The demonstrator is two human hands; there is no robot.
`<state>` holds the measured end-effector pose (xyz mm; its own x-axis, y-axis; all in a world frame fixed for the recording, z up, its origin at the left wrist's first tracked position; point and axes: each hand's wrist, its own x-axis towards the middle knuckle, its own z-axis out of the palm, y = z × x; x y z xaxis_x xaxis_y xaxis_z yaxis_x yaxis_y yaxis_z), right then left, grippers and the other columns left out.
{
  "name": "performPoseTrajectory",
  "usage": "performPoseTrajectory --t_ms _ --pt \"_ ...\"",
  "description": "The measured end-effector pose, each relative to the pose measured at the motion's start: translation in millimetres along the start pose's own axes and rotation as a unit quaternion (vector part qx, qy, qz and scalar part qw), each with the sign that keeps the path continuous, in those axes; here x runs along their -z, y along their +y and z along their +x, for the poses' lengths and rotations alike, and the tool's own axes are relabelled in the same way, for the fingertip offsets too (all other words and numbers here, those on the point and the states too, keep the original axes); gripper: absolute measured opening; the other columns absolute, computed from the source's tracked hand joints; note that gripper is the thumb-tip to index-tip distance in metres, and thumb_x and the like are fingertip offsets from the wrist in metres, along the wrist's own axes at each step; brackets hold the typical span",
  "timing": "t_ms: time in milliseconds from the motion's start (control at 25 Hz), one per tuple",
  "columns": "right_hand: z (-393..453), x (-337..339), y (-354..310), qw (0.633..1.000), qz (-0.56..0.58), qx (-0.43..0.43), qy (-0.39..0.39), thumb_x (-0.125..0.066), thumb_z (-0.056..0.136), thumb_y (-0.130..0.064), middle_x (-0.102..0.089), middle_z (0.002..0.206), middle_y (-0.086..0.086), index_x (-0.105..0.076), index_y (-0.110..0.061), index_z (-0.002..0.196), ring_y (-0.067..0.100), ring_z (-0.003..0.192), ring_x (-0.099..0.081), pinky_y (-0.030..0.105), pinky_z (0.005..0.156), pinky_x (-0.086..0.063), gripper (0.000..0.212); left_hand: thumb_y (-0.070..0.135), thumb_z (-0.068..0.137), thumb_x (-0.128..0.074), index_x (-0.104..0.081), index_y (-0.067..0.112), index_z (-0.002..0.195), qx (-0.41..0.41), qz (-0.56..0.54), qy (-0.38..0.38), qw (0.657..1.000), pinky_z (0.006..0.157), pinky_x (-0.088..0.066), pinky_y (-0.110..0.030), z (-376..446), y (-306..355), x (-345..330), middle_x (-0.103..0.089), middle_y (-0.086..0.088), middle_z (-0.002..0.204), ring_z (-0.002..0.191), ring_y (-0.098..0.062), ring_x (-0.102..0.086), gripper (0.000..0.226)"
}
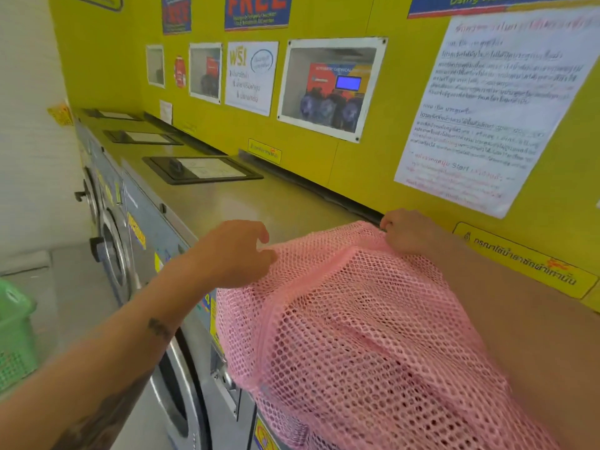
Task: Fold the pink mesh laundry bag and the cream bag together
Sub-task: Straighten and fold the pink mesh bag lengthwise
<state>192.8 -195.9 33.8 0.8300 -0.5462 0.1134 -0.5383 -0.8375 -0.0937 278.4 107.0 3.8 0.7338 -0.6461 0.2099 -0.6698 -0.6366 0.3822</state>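
The pink mesh laundry bag [350,319] is held up over the front edge of the washing machines' steel top [259,203], and its lower part hangs toward me. My right hand [409,232] grips the bag's far upper corner near the yellow wall. My left hand [233,251] pinches the bag's left upper edge between thumb and fingers, the other fingers loosely curled. No cream bag shows in the head view; whether it lies under or inside the pink mesh I cannot tell.
A row of front-loading washers [113,241] runs along the left under the steel top, which carries black detergent lids [201,170]. The yellow wall [357,164] behind holds posters and a white notice [487,108]. A green plastic basket [14,332] stands at the left edge.
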Motion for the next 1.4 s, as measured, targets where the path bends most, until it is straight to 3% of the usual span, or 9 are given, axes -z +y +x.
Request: performPoseTrajectory --t_ms 240,360,480,600,760,960,1040,1160,1400 --pt "25 -20 1 0.999 -0.009 -0.028 -0.020 -0.058 0.085 -0.019 -0.071 0.092 0.005 -0.072 -0.011 0.089 0.021 0.081 -0.067 0.039 0.073 -0.059 0.017 0.044 0.090 -0.049 -0.057 0.039 0.128 -0.093 -0.007 0.019 0.995 0.105 -0.030 -0.048 11 1 -37 -0.052 0.010 0.131 0.123 -0.018 -0.045 0.039" --pt "32 -20 -6 0.999 -0.046 -0.024 -0.006 -0.056 0.084 -0.013 -0.059 0.074 0.005 -0.059 -0.011 0.075 0.021 0.068 -0.058 0.031 0.053 -0.044 0.010 0.052 0.089 -0.027 -0.049 0.042 0.136 -0.119 0.024 0.005 0.993 0.107 -0.021 -0.043 11 -4 -46 -0.046 0.017 0.138 0.128 -0.011 -0.040 0.053" --pt "39 -13 -12 0.993 -0.099 -0.037 0.060 -0.059 0.082 -0.015 -0.052 0.070 0.003 -0.049 -0.014 0.071 0.021 0.063 -0.052 0.031 0.049 -0.037 0.015 0.056 0.088 -0.020 -0.040 0.044 0.143 -0.125 0.047 -0.002 0.991 0.110 -0.015 -0.043 13 -7 -48 -0.038 0.018 0.146 0.135 -0.011 -0.031 0.059" --pt "48 -6 -16 0.983 -0.110 -0.050 0.137 -0.059 0.085 -0.012 -0.054 0.076 0.005 -0.052 -0.011 0.082 0.022 0.067 -0.052 0.033 0.053 -0.041 0.008 0.058 0.089 -0.017 -0.033 0.045 0.146 -0.127 0.059 -0.007 0.990 0.112 -0.011 -0.043 13 -8 -50 -0.032 0.017 0.153 0.140 -0.011 -0.023 0.061" --pt "46 -1 -25 0.998 -0.058 -0.020 -0.033 -0.057 0.084 -0.009 -0.066 0.086 0.012 -0.067 -0.004 0.093 0.025 0.072 -0.062 0.036 0.059 -0.051 0.014 0.059 0.089 -0.015 -0.028 0.044 0.149 -0.120 0.073 -0.026 0.990 0.113 -0.010 -0.042 14 -5 -50 -0.026 0.016 0.158 0.143 -0.011 -0.019 0.063" --pt "4 30 -22 0.994 -0.084 0.054 -0.043 -0.055 0.087 -0.019 -0.067 0.118 0.008 -0.065 -0.011 0.121 0.028 0.099 -0.064 0.044 0.087 -0.055 0.037 0.058 0.090 -0.018 -0.033 0.041 0.147 -0.118 0.086 -0.055 0.988 0.112 -0.016 -0.047 16 -2 -43 -0.032 0.011 0.155 0.141 -0.016 -0.026 0.061" --pt "-28 44 -16 0.989 -0.094 0.088 -0.077 -0.056 0.093 -0.026 -0.057 0.121 -0.007 -0.060 -0.022 0.128 0.019 0.102 -0.056 0.035 0.089 -0.048 0.036 0.057 0.090 -0.022 -0.037 0.039 0.146 -0.120 0.089 -0.052 0.987 0.111 -0.019 -0.049 17 0 -42 -0.036 0.008 0.154 0.139 -0.020 -0.031 0.060" --pt "-83 63 2 0.984 -0.091 0.119 -0.096 -0.057 0.094 -0.034 -0.056 0.124 -0.006 -0.057 -0.031 0.131 0.014 0.103 -0.053 0.032 0.090 -0.044 0.037 0.053 0.088 -0.036 -0.051 0.031 0.138 -0.110 0.061 -0.045 0.991 0.109 -0.032 -0.050 20 -2 -39 -0.049 0.004 0.145 0.131 -0.024 -0.045 0.057" --pt "-210 99 60 0.984 -0.056 0.094 -0.138 -0.059 0.095 -0.033 -0.058 0.121 -0.010 -0.053 -0.037 0.132 0.013 0.109 -0.057 0.035 0.098 -0.048 0.038 0.026 0.081 -0.049 -0.071 0.019 0.106 -0.224 -0.069 0.163 0.958 0.085 -0.052 -0.040 -32 72 -21 -0.067 -0.004 0.107 0.094 -0.023 -0.064 0.034"
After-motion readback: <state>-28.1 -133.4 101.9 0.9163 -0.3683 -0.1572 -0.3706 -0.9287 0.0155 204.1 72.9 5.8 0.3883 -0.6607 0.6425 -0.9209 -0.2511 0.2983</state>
